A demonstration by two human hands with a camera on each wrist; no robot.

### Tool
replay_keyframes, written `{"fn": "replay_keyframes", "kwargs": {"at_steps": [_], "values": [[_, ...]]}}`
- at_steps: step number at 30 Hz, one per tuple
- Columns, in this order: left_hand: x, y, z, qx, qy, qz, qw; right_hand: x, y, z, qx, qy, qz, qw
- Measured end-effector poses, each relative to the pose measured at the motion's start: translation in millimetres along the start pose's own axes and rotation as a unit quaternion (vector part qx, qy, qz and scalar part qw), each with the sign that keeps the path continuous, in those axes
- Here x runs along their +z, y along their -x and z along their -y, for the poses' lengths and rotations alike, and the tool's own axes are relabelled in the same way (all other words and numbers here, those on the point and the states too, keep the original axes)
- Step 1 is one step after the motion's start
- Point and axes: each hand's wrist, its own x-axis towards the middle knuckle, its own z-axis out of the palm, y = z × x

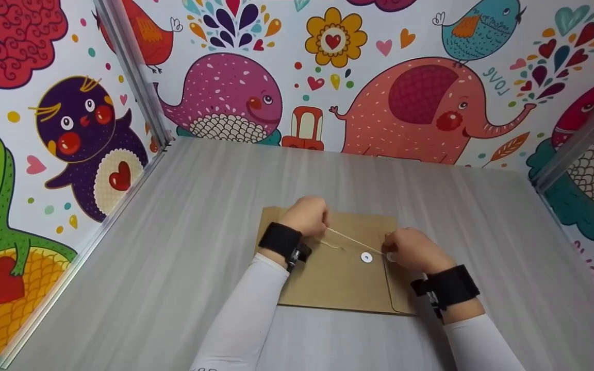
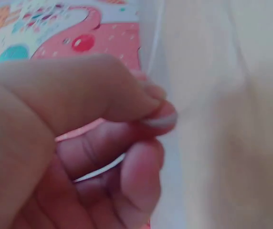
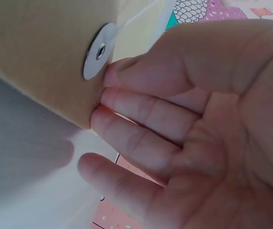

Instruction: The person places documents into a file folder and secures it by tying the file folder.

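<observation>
A brown kraft envelope [image 1: 335, 281] lies on the table, its flap [image 1: 402, 296] along the right side. My left hand [image 1: 307, 216], above the envelope's upper left, pinches a thin white string [image 1: 353, 240] between thumb and forefinger. From there the string runs taut to the flap's white disc button [image 3: 98, 51], and a loose end trails over the paper. A second disc button [image 1: 366, 257] sits on the envelope body. My right hand [image 1: 413, 250] holds the flap's edge beside its button, thumb and fingertips meeting there; the little finger stands apart.
The grey wood-grain table [image 1: 173, 247] extends around the envelope. Behind it stands a wall [image 1: 328, 103] printed with cartoon animals, with another printed panel [image 1: 13, 196] at left. Metal posts [image 1: 137, 77] mark the corners. Black straps [image 1: 451, 286] circle both wrists.
</observation>
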Motion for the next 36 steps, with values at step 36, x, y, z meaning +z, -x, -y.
{"fn": "replay_keyframes", "kwargs": {"at_steps": [36], "values": [[9.4,4.1,-1.9,-0.123,-0.119,0.023,0.9849,3.5,-1,-13,0.014,0.028,-0.042,0.999]]}}
